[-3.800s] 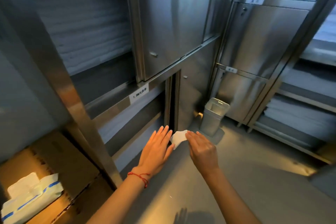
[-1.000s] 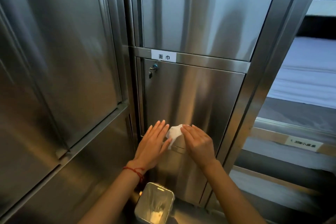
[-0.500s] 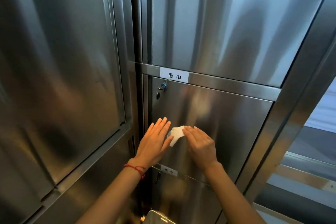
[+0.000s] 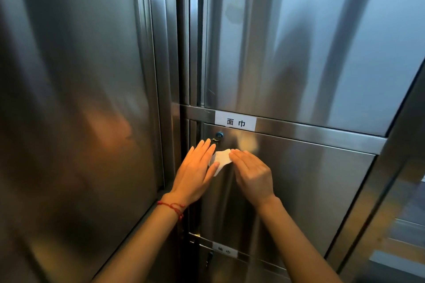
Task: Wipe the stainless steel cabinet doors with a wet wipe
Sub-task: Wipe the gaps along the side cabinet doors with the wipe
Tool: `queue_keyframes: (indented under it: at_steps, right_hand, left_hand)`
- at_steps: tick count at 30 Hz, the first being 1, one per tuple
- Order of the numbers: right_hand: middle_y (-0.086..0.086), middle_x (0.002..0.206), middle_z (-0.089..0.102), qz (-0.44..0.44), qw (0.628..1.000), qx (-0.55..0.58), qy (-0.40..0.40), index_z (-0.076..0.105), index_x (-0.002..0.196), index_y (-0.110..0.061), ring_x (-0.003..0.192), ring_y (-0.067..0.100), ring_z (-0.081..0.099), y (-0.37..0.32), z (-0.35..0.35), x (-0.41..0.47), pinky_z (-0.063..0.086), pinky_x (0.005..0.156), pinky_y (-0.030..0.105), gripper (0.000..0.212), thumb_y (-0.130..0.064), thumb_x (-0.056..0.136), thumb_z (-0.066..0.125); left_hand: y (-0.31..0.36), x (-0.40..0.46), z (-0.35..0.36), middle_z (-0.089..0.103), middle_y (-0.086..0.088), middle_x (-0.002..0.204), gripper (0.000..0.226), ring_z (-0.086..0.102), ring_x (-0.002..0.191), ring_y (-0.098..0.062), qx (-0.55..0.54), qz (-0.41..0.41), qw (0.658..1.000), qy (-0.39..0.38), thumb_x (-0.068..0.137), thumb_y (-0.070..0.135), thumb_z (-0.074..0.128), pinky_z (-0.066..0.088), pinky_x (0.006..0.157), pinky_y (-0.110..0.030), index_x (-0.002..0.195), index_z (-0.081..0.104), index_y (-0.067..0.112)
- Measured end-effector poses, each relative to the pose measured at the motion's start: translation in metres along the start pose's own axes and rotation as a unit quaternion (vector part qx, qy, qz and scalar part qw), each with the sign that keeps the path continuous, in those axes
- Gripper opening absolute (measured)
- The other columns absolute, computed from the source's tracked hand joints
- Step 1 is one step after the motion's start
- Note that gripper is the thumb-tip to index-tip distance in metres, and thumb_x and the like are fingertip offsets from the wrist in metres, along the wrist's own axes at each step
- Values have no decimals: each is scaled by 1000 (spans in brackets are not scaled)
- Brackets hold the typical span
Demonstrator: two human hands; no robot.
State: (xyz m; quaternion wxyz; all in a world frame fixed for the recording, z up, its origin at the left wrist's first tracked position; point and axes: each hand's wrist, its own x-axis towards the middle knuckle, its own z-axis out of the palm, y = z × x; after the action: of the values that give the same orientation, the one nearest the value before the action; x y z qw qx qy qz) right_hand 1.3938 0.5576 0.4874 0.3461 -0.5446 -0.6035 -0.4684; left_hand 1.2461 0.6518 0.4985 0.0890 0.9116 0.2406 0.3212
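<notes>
A small white wet wipe sits between my two hands in front of the middle stainless steel cabinet door. My left hand has straight fingers pointing up, and its thumb pinches the wipe's lower left edge. My right hand holds the wipe's right edge under its fingertips; its thumb is hidden. Both hands are near the door's upper left corner, just below the round lock. Whether the wipe touches the steel cannot be told.
A white label sits on the rail above the door, with a taller steel door over it. A large steel panel fills the left. A second label marks a lower door. Open shelving shows at the far right.
The view moved from the floor and open shelves up to the closed cabinet. Over the last second, both hands rose with the wipe from the door's bottom edge to just under the lock.
</notes>
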Motion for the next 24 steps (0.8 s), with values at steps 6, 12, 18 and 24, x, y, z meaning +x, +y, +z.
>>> queue_keyframes:
  at_steps: [6, 12, 18, 24]
  right_hand:
    - [13, 94, 73, 3, 1000, -8, -2, 74, 95, 0, 86, 25, 72, -1, -1, 25, 48, 85, 36, 39, -3, 58, 88]
    - [14, 96, 73, -16, 1000, 6, 5, 74, 97, 0, 88, 26, 71, 7, -1, 44, 48, 86, 36, 40, -2, 60, 89]
    - [15, 97, 73, -41, 999, 22, 22, 74, 96, 1, 89, 27, 71, 17, -2, 62, 47, 87, 37, 38, -3, 61, 88]
    - [12, 97, 73, -81, 993, 21, 77, 74, 94, -1, 89, 24, 71, 23, 1, 76, 49, 89, 31, 18, -8, 85, 60]
  left_hand:
    - [-2, 14, -13, 17, 1, 156, 82, -1, 137, -2, -8, 11, 1000, 13, 82, 63, 3, -4, 113, -21, 148, 20, 18]
    - [1, 24, -25, 20, -1, 155, 78, 2, 137, -3, 8, 29, 998, 49, 85, 63, 5, -2, 113, -22, 147, 20, 17]
    - [8, 35, -38, 42, -12, 144, 74, 25, 135, -19, 50, 64, 988, 129, 97, 55, 7, 16, 110, -43, 139, 40, 4]
    - [12, 46, -49, 53, -19, 133, 53, 50, 124, -35, 112, 113, 974, 162, 99, 36, 30, 34, 100, -53, 128, 53, -2]
